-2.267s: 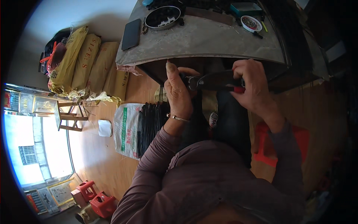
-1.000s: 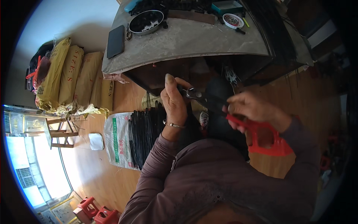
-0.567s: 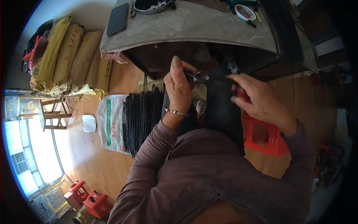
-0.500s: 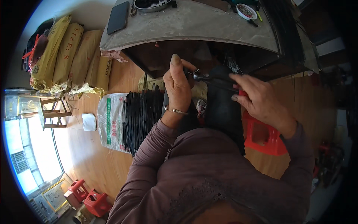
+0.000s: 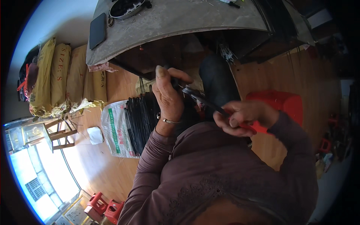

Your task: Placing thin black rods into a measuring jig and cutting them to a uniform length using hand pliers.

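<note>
I see left hand (image 5: 169,98) closed on end of thin black strip (image 5: 189,92), thumb up. Right hand (image 5: 242,118) at 4 o'clock of it, fingers clamped on red-handled tool (image 5: 210,105) — tip meets strip. Black strip bundle (image 5: 140,120) lies on white sack (image 5: 114,129), 9 o'clock of left hand — much apparently unworked, I judge.

Both hands (image 5: 170,95) (image 5: 242,116) raised, fingers curled closed.

We note a grey desk (image 5: 195,17) bearing a black phone (image 5: 97,30), and yellow sacks (image 5: 60,75) along the wall. The strips (image 5: 140,120) are black on a white bag (image 5: 114,129) with green print. The stool (image 5: 279,105) is red, the sleeve (image 5: 150,165) dull mauve.
</note>
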Motion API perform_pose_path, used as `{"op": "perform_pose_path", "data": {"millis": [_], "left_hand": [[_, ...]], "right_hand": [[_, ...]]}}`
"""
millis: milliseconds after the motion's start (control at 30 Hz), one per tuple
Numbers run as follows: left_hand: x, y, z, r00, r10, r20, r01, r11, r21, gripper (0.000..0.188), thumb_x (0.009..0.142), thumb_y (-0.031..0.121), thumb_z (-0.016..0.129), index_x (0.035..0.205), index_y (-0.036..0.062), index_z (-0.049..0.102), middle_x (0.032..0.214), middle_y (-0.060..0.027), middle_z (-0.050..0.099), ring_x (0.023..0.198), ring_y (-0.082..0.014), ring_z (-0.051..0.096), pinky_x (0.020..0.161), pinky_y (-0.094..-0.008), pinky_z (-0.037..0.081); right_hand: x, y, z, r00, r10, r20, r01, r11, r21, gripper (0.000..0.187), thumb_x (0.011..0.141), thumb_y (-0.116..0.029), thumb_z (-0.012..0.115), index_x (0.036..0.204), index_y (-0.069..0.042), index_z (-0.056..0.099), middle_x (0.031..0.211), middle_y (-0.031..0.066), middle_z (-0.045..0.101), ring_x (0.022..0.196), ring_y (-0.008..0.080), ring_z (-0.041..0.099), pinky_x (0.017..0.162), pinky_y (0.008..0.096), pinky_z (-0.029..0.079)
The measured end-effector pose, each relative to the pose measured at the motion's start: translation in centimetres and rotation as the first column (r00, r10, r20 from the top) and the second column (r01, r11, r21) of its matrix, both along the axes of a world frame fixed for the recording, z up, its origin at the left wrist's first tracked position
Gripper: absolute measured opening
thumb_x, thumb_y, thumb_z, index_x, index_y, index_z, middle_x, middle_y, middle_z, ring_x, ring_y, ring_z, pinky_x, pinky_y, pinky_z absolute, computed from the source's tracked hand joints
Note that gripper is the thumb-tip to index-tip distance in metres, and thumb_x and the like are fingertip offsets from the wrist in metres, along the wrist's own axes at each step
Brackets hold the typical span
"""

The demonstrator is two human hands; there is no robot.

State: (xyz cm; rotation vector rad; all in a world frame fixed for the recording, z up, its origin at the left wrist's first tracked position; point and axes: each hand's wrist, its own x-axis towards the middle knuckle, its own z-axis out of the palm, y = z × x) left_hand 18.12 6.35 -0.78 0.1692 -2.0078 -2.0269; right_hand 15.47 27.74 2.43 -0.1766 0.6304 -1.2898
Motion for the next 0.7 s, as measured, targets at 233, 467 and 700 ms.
{"op": "perform_pose_path", "data": {"millis": [233,467,700], "left_hand": [[-1.1,-0.1,-0.6,0.970,0.236,-0.060,-0.235,0.972,0.020,0.071,0.101,0.048,0.020,0.065,0.0017,0.061,0.058,-0.0036,0.053,0.053,-0.0109,0.045,0.054,-0.0241,0.036],[-0.8,-1.6,-0.7,0.964,0.234,0.125,-0.265,0.860,0.436,0.065,0.099,0.053,0.025,0.065,0.0058,0.053,0.048,-0.0015,0.039,0.040,-0.0100,0.035,0.040,-0.0229,0.028],[-1.1,-0.9,-1.3,0.991,0.124,0.054,-0.135,0.889,0.438,0.063,0.100,0.052,0.026,0.066,0.0061,0.052,0.050,-0.0016,0.041,0.041,-0.0088,0.036,0.040,-0.0210,0.026]], "right_hand": [[0.3,0.3,-0.3,-0.179,-0.163,-0.970,0.331,0.919,-0.216,0.034,0.092,-0.015,0.053,0.120,0.003,0.049,0.077,0.0065,0.059,0.054,0.0110,0.053,0.049,0.0241,0.043],[4.1,0.2,-2.6,0.721,-0.459,-0.519,0.589,0.801,0.110,0.019,0.093,-0.013,0.059,0.105,0.001,0.059,0.074,0.0045,0.056,0.053,0.0082,0.047,0.047,0.0194,0.036],[6.2,0.4,-5.2,0.373,-0.094,-0.923,0.528,0.840,0.128,0.015,0.084,-0.014,0.067,0.089,-0.001,0.064,0.081,0.0016,0.059,0.071,0.0137,0.057,0.066,0.0293,0.046]]}}
